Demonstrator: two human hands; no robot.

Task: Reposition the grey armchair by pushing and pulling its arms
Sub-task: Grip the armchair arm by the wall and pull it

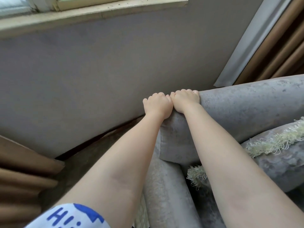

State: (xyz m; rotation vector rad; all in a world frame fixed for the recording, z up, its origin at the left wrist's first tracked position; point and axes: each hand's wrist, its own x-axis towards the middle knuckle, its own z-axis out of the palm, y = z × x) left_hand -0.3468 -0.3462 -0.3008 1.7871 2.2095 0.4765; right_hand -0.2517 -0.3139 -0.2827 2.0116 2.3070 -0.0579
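The grey armchair fills the lower right, its padded top edge running toward the wall. My left hand and my right hand sit side by side at the far corner of that edge, fingers curled over it and gripping the upholstery. Both forearms stretch forward from the bottom of the view. The chair's arm runs down beneath my left forearm. A shaggy pale green throw lies on the seat cushion.
A grey wall stands close behind the chair, with a window sill above. Brown curtains hang at the left and upper right. A narrow strip of dark floor shows between chair and wall.
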